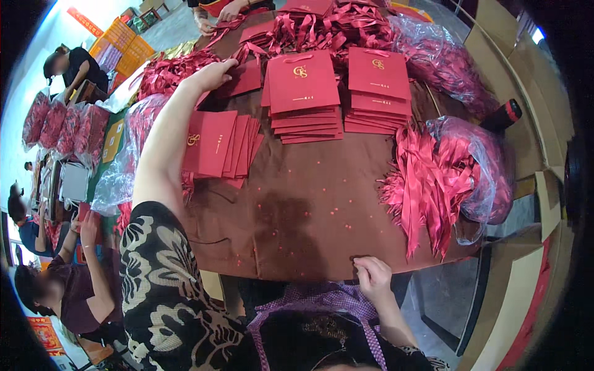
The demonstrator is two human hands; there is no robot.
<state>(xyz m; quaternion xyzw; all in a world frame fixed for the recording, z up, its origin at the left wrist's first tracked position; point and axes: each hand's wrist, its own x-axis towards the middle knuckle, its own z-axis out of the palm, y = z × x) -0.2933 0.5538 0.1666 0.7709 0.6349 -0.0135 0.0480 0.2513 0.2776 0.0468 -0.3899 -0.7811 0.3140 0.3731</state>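
Observation:
My left arm stretches far across the table, and my left hand is over the far left, beside a dark red bag with a ribbon. Its fingers are bent together at the bag's ribbons; what they pinch, if anything, is hidden. At the near table edge rests my right hand, its fingers loosely curled and nothing visible in them. Red paper gift bags stand in a middle stack and a right stack. Another fanned stack of red bags lies just right of my left forearm.
Red ribbons spill from a clear plastic bag at the right. More ribbons heap at the far side, where another person's hands work. Small red bits dot the brown tablecloth. Cardboard borders the right; co-workers sit left.

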